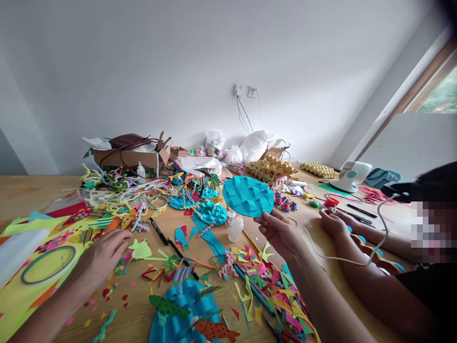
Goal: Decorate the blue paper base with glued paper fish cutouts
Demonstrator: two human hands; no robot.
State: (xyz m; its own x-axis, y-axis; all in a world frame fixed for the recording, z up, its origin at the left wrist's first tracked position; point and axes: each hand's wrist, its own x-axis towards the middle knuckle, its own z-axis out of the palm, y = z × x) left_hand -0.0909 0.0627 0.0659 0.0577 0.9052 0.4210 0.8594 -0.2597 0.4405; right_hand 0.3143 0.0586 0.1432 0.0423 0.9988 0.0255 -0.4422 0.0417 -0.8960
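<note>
My right hand (282, 232) pinches the lower edge of a round blue paper disc (248, 196), raised above the table. Wavy blue paper strips cover the disc's face. My left hand (103, 252) hovers low over the left side, its fingers loosely bent with nothing visible in them. Close to its fingertips is a light green paper fish (140, 248). At the near edge stands a blue wavy piece (178, 305) carrying a green spotted fish (168, 306) and an orange spotted fish (216, 330). Another blue wavy disc (210, 212) lies behind the held one.
Colourful paper scraps (289, 300) spread right of centre. A black marker (159, 231) and a small white bottle (235, 229) stand among them. At right, a co-worker's hands (335, 223) hold a red item (331, 203). Cardboard egg trays (271, 167) and a box (124, 158) line the wall.
</note>
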